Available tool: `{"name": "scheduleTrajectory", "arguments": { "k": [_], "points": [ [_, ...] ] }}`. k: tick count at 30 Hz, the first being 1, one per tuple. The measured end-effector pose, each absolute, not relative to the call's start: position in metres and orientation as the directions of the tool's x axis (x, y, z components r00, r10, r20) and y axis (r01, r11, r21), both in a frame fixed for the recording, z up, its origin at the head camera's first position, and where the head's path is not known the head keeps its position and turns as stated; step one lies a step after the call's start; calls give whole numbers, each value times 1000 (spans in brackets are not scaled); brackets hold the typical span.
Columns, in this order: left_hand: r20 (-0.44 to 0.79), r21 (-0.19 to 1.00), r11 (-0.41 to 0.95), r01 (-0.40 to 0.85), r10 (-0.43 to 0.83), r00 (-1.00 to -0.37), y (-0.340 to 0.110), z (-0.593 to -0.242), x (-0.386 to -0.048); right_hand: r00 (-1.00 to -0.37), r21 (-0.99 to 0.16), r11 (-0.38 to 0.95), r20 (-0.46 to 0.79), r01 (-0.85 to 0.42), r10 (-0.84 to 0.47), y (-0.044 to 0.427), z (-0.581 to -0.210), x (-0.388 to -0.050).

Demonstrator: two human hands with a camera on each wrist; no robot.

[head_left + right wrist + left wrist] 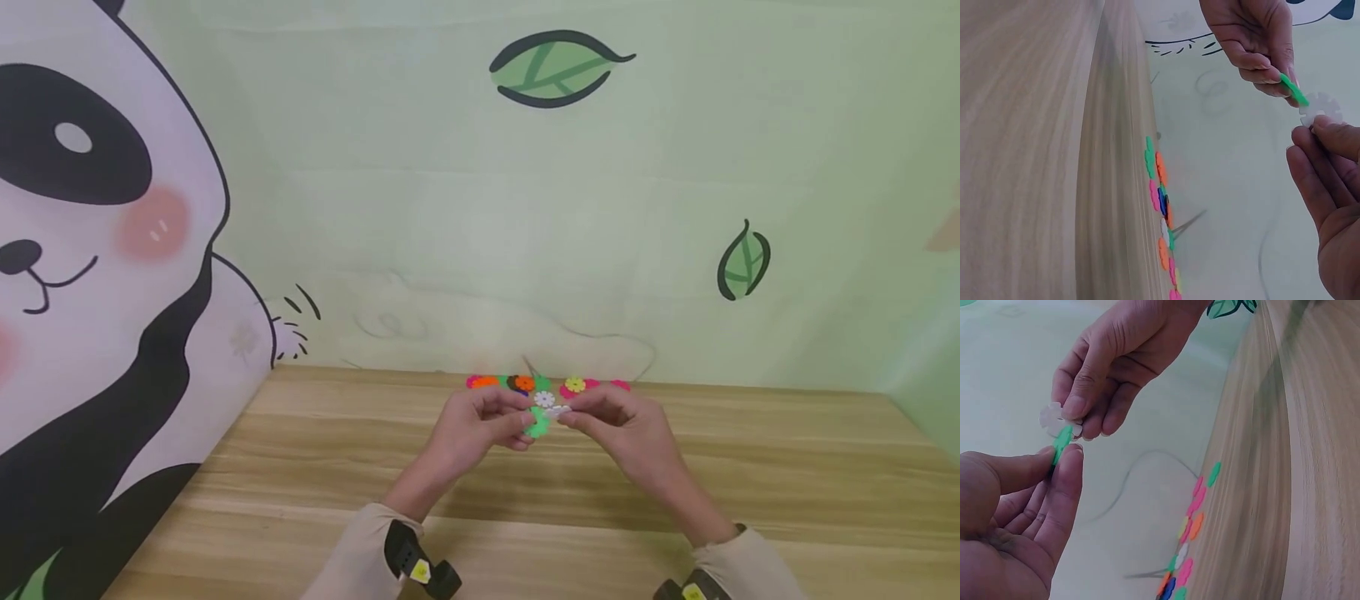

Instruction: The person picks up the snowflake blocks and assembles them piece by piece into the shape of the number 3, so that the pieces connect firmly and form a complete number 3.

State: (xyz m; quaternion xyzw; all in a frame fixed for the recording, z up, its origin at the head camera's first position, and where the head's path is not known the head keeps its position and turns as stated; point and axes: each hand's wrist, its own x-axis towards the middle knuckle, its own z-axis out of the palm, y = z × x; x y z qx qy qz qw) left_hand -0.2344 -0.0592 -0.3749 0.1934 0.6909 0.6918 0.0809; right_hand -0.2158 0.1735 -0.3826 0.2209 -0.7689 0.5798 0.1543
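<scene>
My left hand (480, 427) pinches a green flower-shaped disc (536, 423) between thumb and fingers. A white flower-shaped disc (557, 412) is pinched by my right hand (628, 429), just to the right of the green one. In the left wrist view the green disc (1062, 445) stands edge-on and meets the white disc (1054, 420) at its rim. From the right wrist view, the green disc (1294, 90) touches the edge of the white disc (1320, 109). Both hands are held above the table.
Several coloured flower discs, among them an orange one (525, 383), a yellow one (575, 385) and a loose white one (543, 399), lie along the back of the wooden table (315, 467). Behind it hangs a green backdrop (420, 208) with a panda picture.
</scene>
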Motion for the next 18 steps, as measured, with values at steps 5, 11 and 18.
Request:
{"name": "scheduleTrajectory", "arguments": {
  "k": [5, 11, 18],
  "points": [
    [135, 991, -42, 129, 374, -917, -58, -375, -234, -839, -813, 207, 520, -544, -161, 172, -383, -215],
    [119, 993, -58, 106, 370, -921, -57, -376, -233, -822, -799, 193, 550, -569, -145, 168, -385, -214],
    [100, 993, -90, 71, 373, -923, -56, -375, -232, -835, -821, 153, 537, -550, -117, 165, -388, -212]
  ]
}}
